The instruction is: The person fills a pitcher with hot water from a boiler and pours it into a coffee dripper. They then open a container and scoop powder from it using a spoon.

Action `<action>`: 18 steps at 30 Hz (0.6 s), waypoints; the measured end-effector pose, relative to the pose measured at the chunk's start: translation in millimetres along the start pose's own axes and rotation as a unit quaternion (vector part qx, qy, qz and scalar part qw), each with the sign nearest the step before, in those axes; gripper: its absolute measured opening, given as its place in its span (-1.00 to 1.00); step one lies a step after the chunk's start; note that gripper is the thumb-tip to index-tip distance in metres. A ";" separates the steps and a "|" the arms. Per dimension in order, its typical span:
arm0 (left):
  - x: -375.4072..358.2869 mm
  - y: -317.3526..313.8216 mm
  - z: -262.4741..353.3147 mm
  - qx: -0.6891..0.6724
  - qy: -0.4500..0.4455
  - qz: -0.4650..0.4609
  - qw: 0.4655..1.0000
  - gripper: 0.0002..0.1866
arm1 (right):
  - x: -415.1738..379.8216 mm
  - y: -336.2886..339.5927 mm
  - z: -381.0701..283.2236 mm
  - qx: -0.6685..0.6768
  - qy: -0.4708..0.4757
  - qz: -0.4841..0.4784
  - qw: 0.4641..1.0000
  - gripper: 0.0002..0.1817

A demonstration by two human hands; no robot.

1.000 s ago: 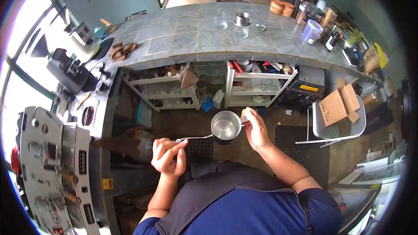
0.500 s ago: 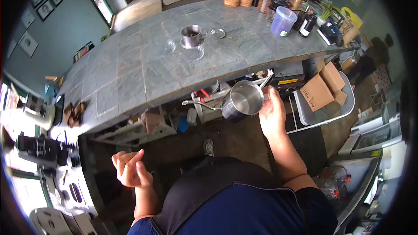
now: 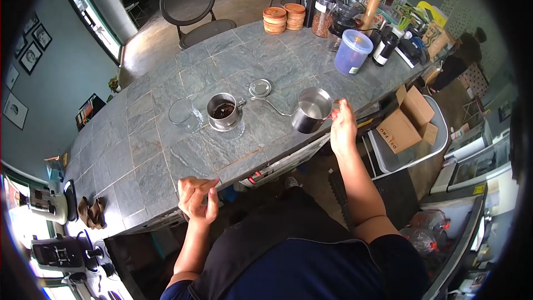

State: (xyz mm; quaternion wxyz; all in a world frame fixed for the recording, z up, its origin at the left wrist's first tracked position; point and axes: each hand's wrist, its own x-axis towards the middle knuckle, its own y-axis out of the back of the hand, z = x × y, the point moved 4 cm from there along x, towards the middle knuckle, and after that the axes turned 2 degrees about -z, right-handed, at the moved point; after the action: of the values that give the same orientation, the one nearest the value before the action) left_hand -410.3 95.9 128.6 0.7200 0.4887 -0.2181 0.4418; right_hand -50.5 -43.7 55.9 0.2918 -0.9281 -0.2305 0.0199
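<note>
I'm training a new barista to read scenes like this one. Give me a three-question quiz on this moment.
1. True or false: the right hand holds the metal kettle by its handle.
2. What lies on the counter just beyond the kettle's spout? A) round lid B) spoon C) cloth
3. What stands just left of the metal filter cup?

Key: 1 true; 2 A, the round lid; 3 an empty glass.

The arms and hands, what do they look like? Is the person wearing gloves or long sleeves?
No gloves: the left hand and right hand are bare, with no rings or watch that I can make out. Both forearms are bare too. Short blue sleeves cover only the upper arms, and a dark apron hangs over the shirt.
</note>
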 end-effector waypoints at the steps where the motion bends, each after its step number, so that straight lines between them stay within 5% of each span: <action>1: 2.1 -6.3 -1.7 0.006 -0.002 0.008 1.000 -0.87 | 12.3 4.2 8.1 0.005 0.000 0.006 1.000 -0.71; 8: -13.0 -51.6 -17.8 0.065 0.085 0.014 0.994 -0.84 | 79.9 36.8 67.2 0.012 -0.038 0.027 0.999 -0.74; 18: -36.9 -111.7 -29.2 0.126 0.147 0.022 0.981 -0.86 | 125.8 53.4 99.4 0.037 -0.097 -0.086 0.991 -0.78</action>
State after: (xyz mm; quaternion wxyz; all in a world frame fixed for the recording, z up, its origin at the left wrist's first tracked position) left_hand -337.8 91.7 31.5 0.6669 0.5008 -0.0633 0.5481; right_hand 67.0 25.9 -43.7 0.3027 -0.8872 -0.3355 0.0932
